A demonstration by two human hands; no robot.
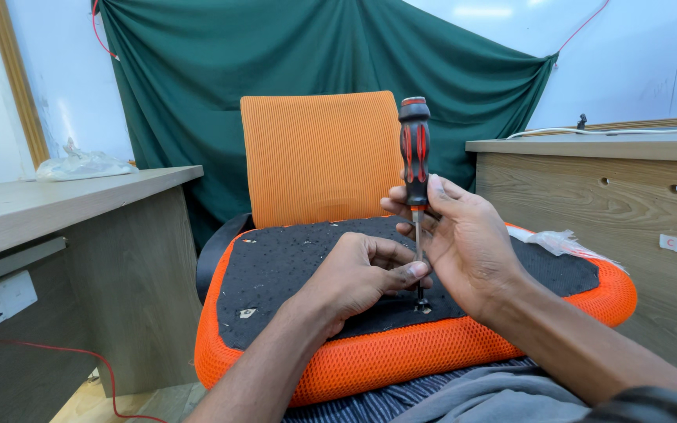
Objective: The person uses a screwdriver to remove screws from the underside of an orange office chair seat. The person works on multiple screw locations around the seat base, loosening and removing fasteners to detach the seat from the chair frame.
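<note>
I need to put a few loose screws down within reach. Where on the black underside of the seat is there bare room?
The black panel lies bare on its left half, between the orange mesh rim and the left hand. It is crowded at the right: both hands meet around the screwdriver, right hand on its shaft, and a clear plastic bag lies at the far right edge.

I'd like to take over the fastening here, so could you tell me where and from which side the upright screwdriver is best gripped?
Probably by the black-and-red handle of the screwdriver, coming from the right: it stands upright and ribbed, bare above the right hand. The thin shaft below is crowded by the left hand.
</note>
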